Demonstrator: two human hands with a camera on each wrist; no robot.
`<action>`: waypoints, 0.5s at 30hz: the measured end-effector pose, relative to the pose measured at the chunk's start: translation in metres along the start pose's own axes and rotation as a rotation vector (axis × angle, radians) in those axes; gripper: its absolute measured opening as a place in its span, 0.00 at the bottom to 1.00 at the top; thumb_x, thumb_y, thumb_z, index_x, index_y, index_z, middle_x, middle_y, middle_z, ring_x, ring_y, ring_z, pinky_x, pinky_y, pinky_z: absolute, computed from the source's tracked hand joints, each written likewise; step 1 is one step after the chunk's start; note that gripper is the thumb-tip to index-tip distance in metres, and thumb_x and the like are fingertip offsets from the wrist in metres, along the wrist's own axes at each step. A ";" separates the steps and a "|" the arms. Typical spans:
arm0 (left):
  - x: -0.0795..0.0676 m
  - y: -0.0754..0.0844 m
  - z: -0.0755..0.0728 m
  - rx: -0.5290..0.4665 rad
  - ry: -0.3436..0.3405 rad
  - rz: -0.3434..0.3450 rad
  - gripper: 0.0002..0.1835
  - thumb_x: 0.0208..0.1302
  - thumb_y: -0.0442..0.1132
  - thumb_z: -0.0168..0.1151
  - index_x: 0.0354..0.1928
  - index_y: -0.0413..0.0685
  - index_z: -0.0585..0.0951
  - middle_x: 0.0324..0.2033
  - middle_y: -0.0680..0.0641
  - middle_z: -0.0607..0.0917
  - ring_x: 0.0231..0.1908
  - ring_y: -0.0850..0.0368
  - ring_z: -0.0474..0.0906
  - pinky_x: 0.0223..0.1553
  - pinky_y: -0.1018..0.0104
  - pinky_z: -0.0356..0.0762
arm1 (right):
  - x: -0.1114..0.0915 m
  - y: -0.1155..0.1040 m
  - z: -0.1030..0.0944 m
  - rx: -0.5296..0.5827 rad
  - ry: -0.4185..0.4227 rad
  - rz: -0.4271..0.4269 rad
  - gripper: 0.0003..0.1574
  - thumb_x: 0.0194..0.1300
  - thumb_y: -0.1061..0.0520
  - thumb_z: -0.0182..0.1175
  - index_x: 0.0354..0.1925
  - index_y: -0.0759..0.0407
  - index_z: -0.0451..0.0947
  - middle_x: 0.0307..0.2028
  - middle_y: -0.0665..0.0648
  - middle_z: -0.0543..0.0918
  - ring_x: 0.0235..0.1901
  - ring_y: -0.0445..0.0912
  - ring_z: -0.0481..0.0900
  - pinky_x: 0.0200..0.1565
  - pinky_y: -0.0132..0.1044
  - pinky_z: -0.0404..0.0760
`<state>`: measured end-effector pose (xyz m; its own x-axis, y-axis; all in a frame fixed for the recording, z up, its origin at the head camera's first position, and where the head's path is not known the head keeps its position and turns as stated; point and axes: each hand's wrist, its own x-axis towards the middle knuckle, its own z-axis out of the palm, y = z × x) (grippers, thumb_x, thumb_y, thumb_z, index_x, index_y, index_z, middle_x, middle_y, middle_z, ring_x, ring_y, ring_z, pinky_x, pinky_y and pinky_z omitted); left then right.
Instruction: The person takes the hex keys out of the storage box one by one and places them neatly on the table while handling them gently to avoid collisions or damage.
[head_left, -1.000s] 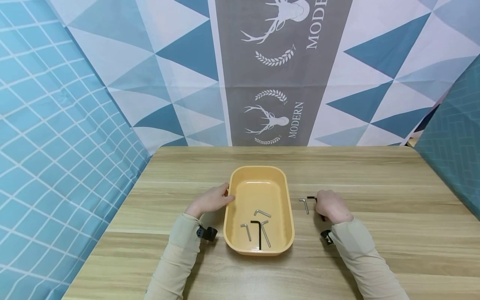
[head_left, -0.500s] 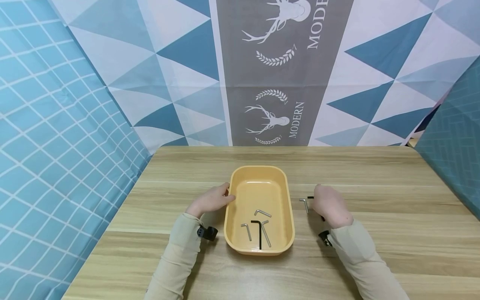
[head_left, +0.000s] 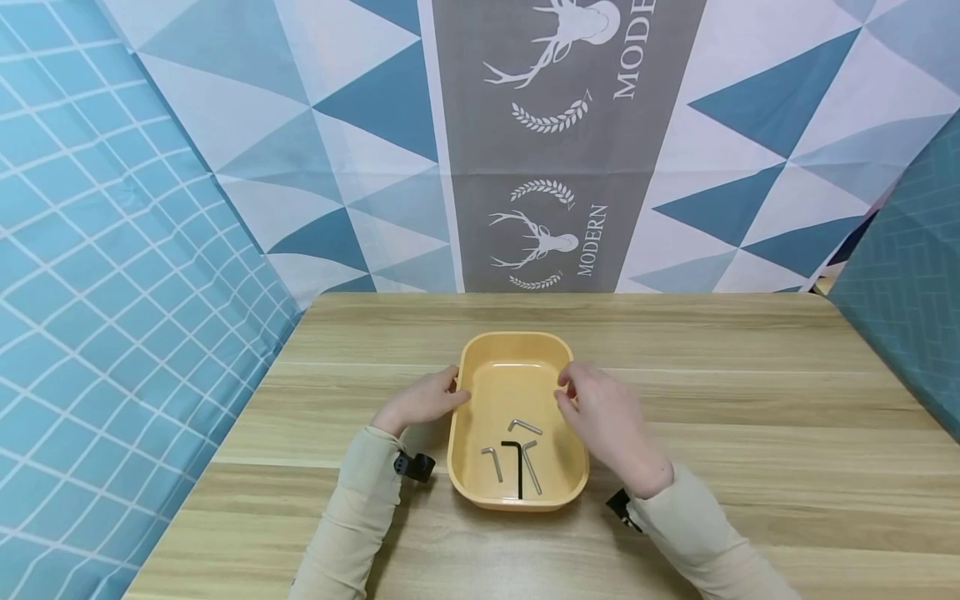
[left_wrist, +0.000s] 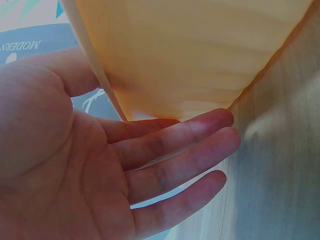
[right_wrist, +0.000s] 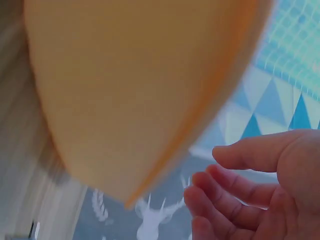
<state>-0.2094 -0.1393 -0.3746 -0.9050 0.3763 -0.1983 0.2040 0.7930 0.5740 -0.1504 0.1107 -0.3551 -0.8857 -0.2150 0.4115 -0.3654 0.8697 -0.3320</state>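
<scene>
My left hand (head_left: 422, 403) holds the yellow tray (head_left: 471, 492) at its left side. The thumb is over the rim, and in the left wrist view the long fingers (left_wrist: 190, 160) lie fairly straight along the outer wall. Several L-shaped hex keys lie in the tray's near half: one black hex key (head_left: 520, 471) and silver ones such as this silver hex key (head_left: 492, 462). Over the tray's right rim is my right hand (head_left: 611, 425). Its fingers are loosely bent, thumb and fingertips apart, and the right wrist view shows nothing between them.
The tray stands on a wood-grain table (head_left: 750, 375). A small dark and silver bit (right_wrist: 33, 231) shows on the tabletop at the lower left of the right wrist view. Patterned cloths (head_left: 525, 142) hang behind and at both sides.
My right hand has moved left from the hex keys on the table to the tray's right rim and now covers where they lay. The left hand and tray have stayed put.
</scene>
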 end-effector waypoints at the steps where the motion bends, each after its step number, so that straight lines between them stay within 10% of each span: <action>1: 0.000 0.000 0.000 0.002 0.000 0.001 0.16 0.63 0.45 0.51 0.47 0.41 0.71 0.29 0.48 0.76 0.28 0.56 0.71 0.29 0.65 0.70 | -0.002 -0.004 0.002 -0.006 0.008 -0.032 0.06 0.53 0.59 0.63 0.31 0.58 0.75 0.24 0.52 0.79 0.21 0.42 0.73 0.20 0.32 0.69; 15: 0.001 -0.002 0.002 -0.009 0.005 0.006 0.18 0.63 0.45 0.51 0.49 0.40 0.71 0.28 0.48 0.75 0.28 0.55 0.70 0.29 0.64 0.69 | -0.017 -0.019 0.032 -0.174 -0.158 -0.265 0.09 0.46 0.59 0.66 0.28 0.57 0.75 0.21 0.50 0.76 0.19 0.43 0.73 0.19 0.33 0.67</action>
<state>-0.2099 -0.1390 -0.3775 -0.9054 0.3791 -0.1910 0.2064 0.7863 0.5823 -0.1374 0.0832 -0.3827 -0.8048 -0.4978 0.3232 -0.5464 0.8341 -0.0760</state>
